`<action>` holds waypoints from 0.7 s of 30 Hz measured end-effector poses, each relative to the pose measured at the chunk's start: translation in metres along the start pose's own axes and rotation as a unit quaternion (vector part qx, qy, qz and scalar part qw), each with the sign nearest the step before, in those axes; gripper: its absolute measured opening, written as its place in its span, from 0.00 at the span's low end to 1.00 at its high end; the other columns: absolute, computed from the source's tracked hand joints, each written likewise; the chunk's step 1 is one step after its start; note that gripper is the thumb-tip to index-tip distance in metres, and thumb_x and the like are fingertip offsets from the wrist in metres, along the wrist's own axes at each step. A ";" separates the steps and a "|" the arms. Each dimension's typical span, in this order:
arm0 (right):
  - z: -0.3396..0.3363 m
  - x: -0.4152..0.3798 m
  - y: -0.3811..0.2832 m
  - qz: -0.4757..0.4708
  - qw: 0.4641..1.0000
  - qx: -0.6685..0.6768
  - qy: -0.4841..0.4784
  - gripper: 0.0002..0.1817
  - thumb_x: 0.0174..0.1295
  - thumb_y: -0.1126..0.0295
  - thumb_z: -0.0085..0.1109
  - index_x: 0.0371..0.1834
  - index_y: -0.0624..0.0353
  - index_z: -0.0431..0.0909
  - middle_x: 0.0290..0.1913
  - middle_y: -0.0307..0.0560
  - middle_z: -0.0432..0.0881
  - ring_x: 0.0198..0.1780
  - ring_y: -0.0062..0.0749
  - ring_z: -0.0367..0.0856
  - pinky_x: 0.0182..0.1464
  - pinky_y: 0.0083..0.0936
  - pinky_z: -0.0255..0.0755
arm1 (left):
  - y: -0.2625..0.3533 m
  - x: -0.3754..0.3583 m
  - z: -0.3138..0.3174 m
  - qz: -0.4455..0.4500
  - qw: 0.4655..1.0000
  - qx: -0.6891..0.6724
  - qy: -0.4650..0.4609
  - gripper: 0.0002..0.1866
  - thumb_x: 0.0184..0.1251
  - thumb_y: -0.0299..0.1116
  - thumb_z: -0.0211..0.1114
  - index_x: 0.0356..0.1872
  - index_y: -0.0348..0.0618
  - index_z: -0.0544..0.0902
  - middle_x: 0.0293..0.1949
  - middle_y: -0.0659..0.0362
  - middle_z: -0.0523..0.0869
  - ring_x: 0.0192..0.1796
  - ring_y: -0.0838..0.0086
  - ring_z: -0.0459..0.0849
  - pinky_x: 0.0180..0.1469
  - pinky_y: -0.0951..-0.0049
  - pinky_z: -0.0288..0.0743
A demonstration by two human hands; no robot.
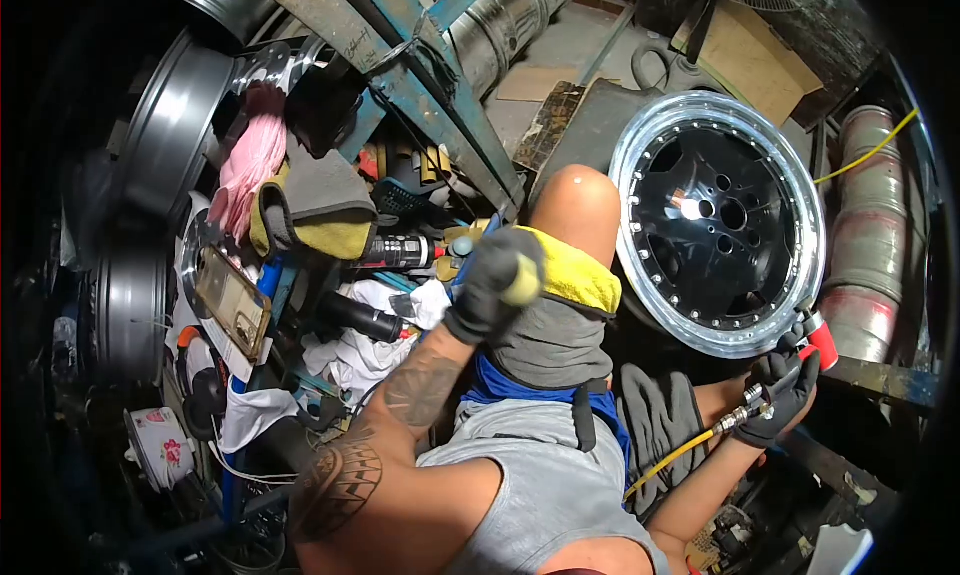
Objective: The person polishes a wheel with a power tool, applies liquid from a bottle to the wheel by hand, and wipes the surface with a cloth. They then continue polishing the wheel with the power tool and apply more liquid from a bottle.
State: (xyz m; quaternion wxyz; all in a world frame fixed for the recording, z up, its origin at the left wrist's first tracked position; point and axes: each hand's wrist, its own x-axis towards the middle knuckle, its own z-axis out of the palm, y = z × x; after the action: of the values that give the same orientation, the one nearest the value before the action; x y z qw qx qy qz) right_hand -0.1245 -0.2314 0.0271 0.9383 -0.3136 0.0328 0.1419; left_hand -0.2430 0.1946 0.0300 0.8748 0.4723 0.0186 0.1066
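Observation:
My left hand (pixel 495 285), in a black glove and blurred, is raised over my thigh. Its fingers are closed around something pale yellow (pixel 524 281) that I cannot make out. At the lower right edge of the wheel rim (pixel 690 170), my gloved right hand (pixel 782 400) grips a red-ended air tool (pixel 820 343). A yellow hose (pixel 672 463) runs into it through metal fittings. The rim has a glossy black face and a polished silver lip ringed with small bolts. A yellow-and-grey towel (pixel 575 275) covers my thigh just below the knee.
On the left stand a phone (pixel 232 303), spray cans (pixel 395 252), white rags (pixel 350 350), a yellow-grey cloth (pixel 325 215) and other metal rims (pixel 170 125). A blue metal frame (pixel 440 95) rises ahead. Stacked drums (pixel 868 215) stand at the right, with cardboard (pixel 750 60) behind the wheel.

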 end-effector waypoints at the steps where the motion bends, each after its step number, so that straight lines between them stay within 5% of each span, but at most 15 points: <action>1: 0.007 0.000 0.006 -0.015 0.998 -0.034 0.057 0.24 0.79 0.53 0.48 0.62 0.63 0.70 0.43 0.41 0.80 0.25 0.20 0.66 0.28 0.19 0.61 | 0.005 -0.003 -0.013 0.018 0.975 -0.213 0.057 0.14 0.68 0.43 0.63 0.35 0.41 0.79 0.28 0.59 0.78 0.26 0.73 0.75 0.32 0.73 0.71; 2: 0.011 0.001 0.011 -0.014 0.996 -0.030 0.082 0.24 0.78 0.53 0.47 0.61 0.63 0.71 0.43 0.42 0.81 0.24 0.19 0.65 0.27 0.19 0.60 | 0.003 -0.002 -0.065 -0.047 0.954 -0.289 0.069 0.14 0.67 0.46 0.64 0.31 0.49 0.75 0.31 0.62 0.78 0.24 0.73 0.66 0.30 0.76 0.64; 3: 0.015 0.001 0.015 -0.013 0.994 -0.026 0.107 0.24 0.78 0.52 0.47 0.60 0.63 0.72 0.43 0.43 0.82 0.23 0.19 0.64 0.26 0.18 0.58 | 0.006 -0.006 -0.077 -0.059 0.877 -0.315 0.358 0.11 0.68 0.43 0.63 0.32 0.49 0.77 0.33 0.62 0.80 0.25 0.74 0.69 0.31 0.75 0.67; 4: 0.015 0.001 0.019 -0.012 0.991 -0.023 0.133 0.24 0.78 0.51 0.47 0.59 0.63 0.74 0.43 0.44 0.83 0.22 0.18 0.64 0.25 0.18 0.57 | -0.020 -0.020 -0.144 -0.037 0.860 -0.368 0.351 0.09 0.68 0.41 0.62 0.35 0.48 0.79 0.35 0.61 0.82 0.29 0.74 0.75 0.33 0.74 0.73; 5: 0.000 -0.001 0.016 0.003 0.999 -0.035 0.040 0.23 0.79 0.56 0.47 0.64 0.64 0.70 0.49 0.44 0.83 0.32 0.19 0.78 0.32 0.17 0.73 | -0.046 -0.040 -0.191 -0.057 0.834 -0.339 0.432 0.09 0.68 0.41 0.61 0.37 0.47 0.79 0.36 0.60 0.83 0.32 0.72 0.78 0.34 0.73 0.76; 6: 0.000 0.000 0.019 -0.004 0.998 -0.040 0.054 0.23 0.79 0.56 0.47 0.64 0.64 0.70 0.50 0.44 0.83 0.33 0.20 0.79 0.33 0.17 0.75 | -0.068 -0.058 -0.230 -0.077 0.802 -0.308 0.506 0.10 0.69 0.40 0.61 0.39 0.45 0.80 0.37 0.59 0.83 0.34 0.71 0.81 0.35 0.72 0.79; 8: 0.002 0.003 0.023 -0.018 0.995 -0.053 0.087 0.23 0.79 0.56 0.47 0.65 0.63 0.70 0.52 0.45 0.84 0.36 0.22 0.83 0.36 0.19 0.79 | -0.106 -0.102 -0.282 -0.180 0.853 -0.178 0.457 0.13 0.71 0.44 0.61 0.42 0.45 0.79 0.39 0.58 0.84 0.36 0.67 0.83 0.35 0.70 0.81; 10: -0.002 0.007 0.027 -0.025 0.995 -0.062 0.078 0.22 0.79 0.58 0.46 0.66 0.63 0.69 0.54 0.48 0.83 0.37 0.26 0.84 0.38 0.21 0.82 | -0.142 -0.133 -0.318 -0.263 0.842 -0.129 0.453 0.16 0.71 0.47 0.61 0.45 0.44 0.78 0.39 0.55 0.83 0.36 0.65 0.83 0.36 0.69 0.82; 12: 0.003 0.013 0.035 -0.036 0.992 -0.066 0.100 0.22 0.80 0.60 0.45 0.67 0.65 0.69 0.55 0.50 0.83 0.39 0.27 0.85 0.40 0.22 0.82 | -0.151 -0.147 -0.350 -0.319 0.875 -0.048 0.361 0.11 0.75 0.34 0.56 0.53 0.45 0.76 0.41 0.53 0.81 0.41 0.65 0.83 0.39 0.67 0.80; 13: 0.018 0.012 0.039 -0.034 0.990 -0.075 0.111 0.22 0.80 0.63 0.44 0.68 0.68 0.67 0.57 0.52 0.82 0.47 0.29 0.85 0.44 0.22 0.83 | -0.145 -0.143 -0.351 -0.298 0.897 -0.033 0.324 0.12 0.75 0.34 0.56 0.54 0.44 0.76 0.43 0.52 0.82 0.45 0.64 0.83 0.43 0.66 0.81; 15: 0.022 0.014 0.042 -0.024 0.990 -0.099 0.094 0.22 0.80 0.64 0.45 0.69 0.69 0.66 0.59 0.52 0.81 0.52 0.29 0.83 0.47 0.21 0.82 | -0.133 -0.110 -0.346 -0.197 0.863 -0.242 0.398 0.14 0.75 0.35 0.58 0.53 0.39 0.78 0.48 0.50 0.84 0.51 0.62 0.84 0.54 0.64 0.82; 17: 0.013 0.014 0.041 0.004 0.994 -0.090 0.054 0.23 0.79 0.65 0.47 0.70 0.70 0.65 0.60 0.52 0.81 0.56 0.29 0.82 0.50 0.20 0.81 | -0.116 -0.099 -0.369 -0.097 0.916 -0.063 0.385 0.18 0.76 0.43 0.55 0.50 0.35 0.79 0.47 0.48 0.85 0.50 0.62 0.84 0.55 0.63 0.81; 18: 0.015 0.012 0.038 0.009 0.994 -0.093 0.062 0.23 0.79 0.65 0.47 0.70 0.70 0.65 0.59 0.52 0.81 0.55 0.29 0.82 0.50 0.19 0.81 | -0.118 -0.089 -0.391 -0.047 0.864 -0.226 0.448 0.20 0.76 0.46 0.54 0.49 0.35 0.80 0.46 0.48 0.85 0.48 0.61 0.84 0.54 0.62 0.81; 20: 0.024 0.009 0.036 0.017 0.993 -0.092 0.076 0.23 0.79 0.65 0.47 0.70 0.69 0.65 0.59 0.51 0.81 0.54 0.28 0.82 0.49 0.19 0.81 | -0.119 -0.076 -0.379 -0.082 0.887 -0.210 0.403 0.24 0.76 0.51 0.53 0.45 0.37 0.80 0.43 0.49 0.86 0.45 0.62 0.84 0.51 0.61 0.81; 21: 0.028 0.008 0.038 0.011 0.991 -0.100 0.089 0.23 0.79 0.65 0.47 0.69 0.69 0.65 0.58 0.51 0.81 0.54 0.29 0.82 0.49 0.19 0.81 | -0.121 -0.070 -0.346 -0.146 0.858 -0.134 0.473 0.22 0.75 0.52 0.55 0.42 0.39 0.79 0.37 0.52 0.86 0.40 0.63 0.85 0.47 0.65 0.81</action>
State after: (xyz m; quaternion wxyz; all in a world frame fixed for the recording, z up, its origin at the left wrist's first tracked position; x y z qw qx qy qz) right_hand -0.1283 -0.1836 0.0268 0.8939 -0.4169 0.1054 0.1267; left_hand -0.3367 0.4002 -0.2667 0.8210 0.2346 0.4846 0.1900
